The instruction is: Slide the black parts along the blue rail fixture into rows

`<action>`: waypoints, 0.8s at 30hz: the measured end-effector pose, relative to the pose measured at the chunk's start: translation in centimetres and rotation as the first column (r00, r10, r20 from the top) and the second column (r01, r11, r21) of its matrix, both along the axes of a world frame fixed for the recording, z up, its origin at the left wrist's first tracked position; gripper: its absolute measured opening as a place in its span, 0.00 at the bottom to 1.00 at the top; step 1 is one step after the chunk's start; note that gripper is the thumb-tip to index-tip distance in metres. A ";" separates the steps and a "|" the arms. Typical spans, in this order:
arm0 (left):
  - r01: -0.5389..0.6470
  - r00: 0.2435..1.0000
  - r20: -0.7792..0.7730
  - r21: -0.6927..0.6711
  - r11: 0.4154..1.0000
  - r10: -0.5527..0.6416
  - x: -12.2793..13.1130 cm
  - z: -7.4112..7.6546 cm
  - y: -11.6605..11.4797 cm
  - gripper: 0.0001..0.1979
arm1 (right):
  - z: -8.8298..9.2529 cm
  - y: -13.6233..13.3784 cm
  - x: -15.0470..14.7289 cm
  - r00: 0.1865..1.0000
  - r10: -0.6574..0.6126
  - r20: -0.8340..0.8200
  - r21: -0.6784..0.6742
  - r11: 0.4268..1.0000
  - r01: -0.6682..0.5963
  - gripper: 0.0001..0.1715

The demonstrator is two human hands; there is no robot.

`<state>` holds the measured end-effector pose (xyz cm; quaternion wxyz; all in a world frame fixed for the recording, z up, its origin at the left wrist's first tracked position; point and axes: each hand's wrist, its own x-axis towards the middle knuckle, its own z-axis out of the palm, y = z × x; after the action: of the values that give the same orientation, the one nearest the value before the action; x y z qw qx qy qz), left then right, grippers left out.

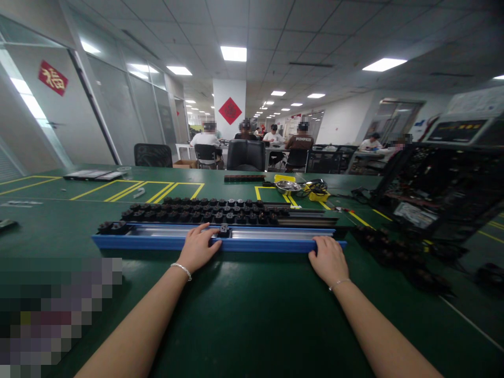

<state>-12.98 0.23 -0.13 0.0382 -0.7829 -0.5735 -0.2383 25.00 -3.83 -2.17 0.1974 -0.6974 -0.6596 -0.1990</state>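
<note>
Blue channel rail (271, 245) at mid-frame, long axis left to right, spanned by both hands. Two black components (119, 227) are seated at its left end; now the left hand (199, 247), nearer, fingers spread, is laid over it, a single black block (224, 230) just rightward. Steel bowl (289, 190): contents unclear. Right end: right hand (329, 260) draped, grip untellable.

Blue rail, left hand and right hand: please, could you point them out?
Blue rail (271, 245): head view, front wall.
Left hand (198, 247): head view, its back.
Right hand (329, 260): head view, its back.
</note>
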 end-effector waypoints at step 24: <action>0.008 1.000 0.010 -0.003 1.000 -0.008 0.3 0.0 -0.1 0.20 | -0.4 0.2 0.2 1.000 -0.001 -0.005 0.030 1.000 0.001 0.21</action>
<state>-12.70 0.17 -0.14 0.0333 -0.7839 -0.5709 -0.2417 25.18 -3.65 -2.57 0.2095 -0.6953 -0.6555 -0.2072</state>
